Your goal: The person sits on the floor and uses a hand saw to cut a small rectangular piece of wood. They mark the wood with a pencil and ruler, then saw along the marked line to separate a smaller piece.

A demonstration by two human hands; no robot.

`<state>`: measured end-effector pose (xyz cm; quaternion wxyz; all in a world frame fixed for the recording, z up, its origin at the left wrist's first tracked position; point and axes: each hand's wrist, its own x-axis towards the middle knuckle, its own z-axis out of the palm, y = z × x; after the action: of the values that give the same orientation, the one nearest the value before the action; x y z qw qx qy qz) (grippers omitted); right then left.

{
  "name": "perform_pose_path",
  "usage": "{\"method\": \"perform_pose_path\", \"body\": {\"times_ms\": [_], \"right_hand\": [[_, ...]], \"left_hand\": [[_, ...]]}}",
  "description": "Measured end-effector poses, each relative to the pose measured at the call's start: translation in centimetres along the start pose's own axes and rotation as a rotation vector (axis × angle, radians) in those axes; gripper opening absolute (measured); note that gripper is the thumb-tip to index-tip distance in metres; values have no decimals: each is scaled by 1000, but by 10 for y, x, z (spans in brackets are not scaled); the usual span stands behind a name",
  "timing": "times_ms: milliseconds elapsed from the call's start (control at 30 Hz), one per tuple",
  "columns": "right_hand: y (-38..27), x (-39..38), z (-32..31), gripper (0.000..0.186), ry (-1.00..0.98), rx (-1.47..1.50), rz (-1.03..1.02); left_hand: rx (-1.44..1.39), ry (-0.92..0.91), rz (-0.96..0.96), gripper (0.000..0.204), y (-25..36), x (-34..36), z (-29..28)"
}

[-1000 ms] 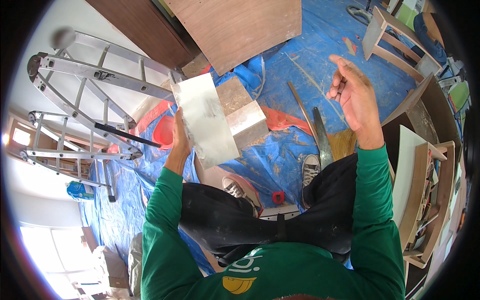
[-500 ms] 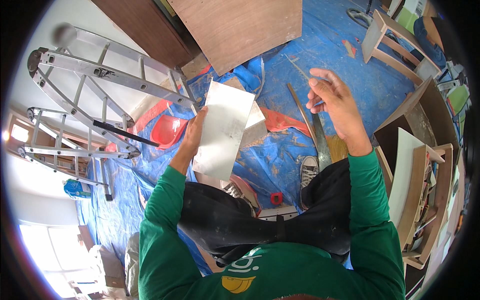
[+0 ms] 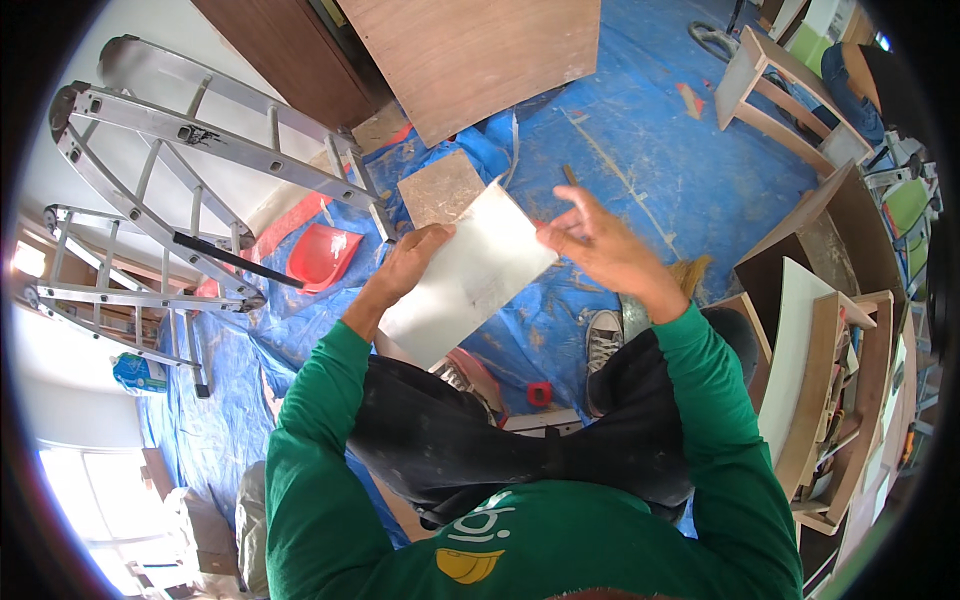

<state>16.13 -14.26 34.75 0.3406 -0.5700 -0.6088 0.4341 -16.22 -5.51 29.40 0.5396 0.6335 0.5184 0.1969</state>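
Note:
A flat, rectangular white board (image 3: 470, 275), faintly smudged, is held tilted above my knees. My left hand (image 3: 410, 262) grips its left edge, with the thumb on top and the other fingers partly hidden. At its far right corner, my right hand (image 3: 605, 245) touches the edge with its fingers apart, one stretched away from the board. Below and beyond the board lies a brownish square piece (image 3: 440, 188). Under my right wrist, a flat metal blade (image 3: 634, 318) is partly covered. A small red tape measure (image 3: 539, 393) rests between my shoes.
Blue sheeting (image 3: 640, 150) covers the floor. An aluminium folding ladder (image 3: 240, 140) stands at left, near a red dustpan (image 3: 322, 258). A large wooden panel (image 3: 480, 60) is ahead. Wooden drawers and boxes (image 3: 850, 390) crowd the right, and straw bristles (image 3: 690, 272) show beside my right knee.
My right hand has come left and down to the board's edge, its fingers spreading. The board has turned clockwise in my left hand, uncovering more of the brownish square piece.

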Motion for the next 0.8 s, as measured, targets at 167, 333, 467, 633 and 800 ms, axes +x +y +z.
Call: {"method": "perform_pose_path", "body": {"times_ms": [167,333,467,633,800], "right_hand": [[32,12,21,78,-78,-1,120],[24,7,25,59,-149,111,105],[18,4,33,46,-64,247,87],[-4,8,31,40,-88,238,52],[4,16,23,49,55,200,-34]], "left_hand": [[222,-59,146,49,7,-10,8],[192,-39,126,50,21,-32,16],[104,-56,8,59,19,-45,9],[-87,0,41,63,-29,-50,27],[-157,-76,103,73,7,-69,69]]}}
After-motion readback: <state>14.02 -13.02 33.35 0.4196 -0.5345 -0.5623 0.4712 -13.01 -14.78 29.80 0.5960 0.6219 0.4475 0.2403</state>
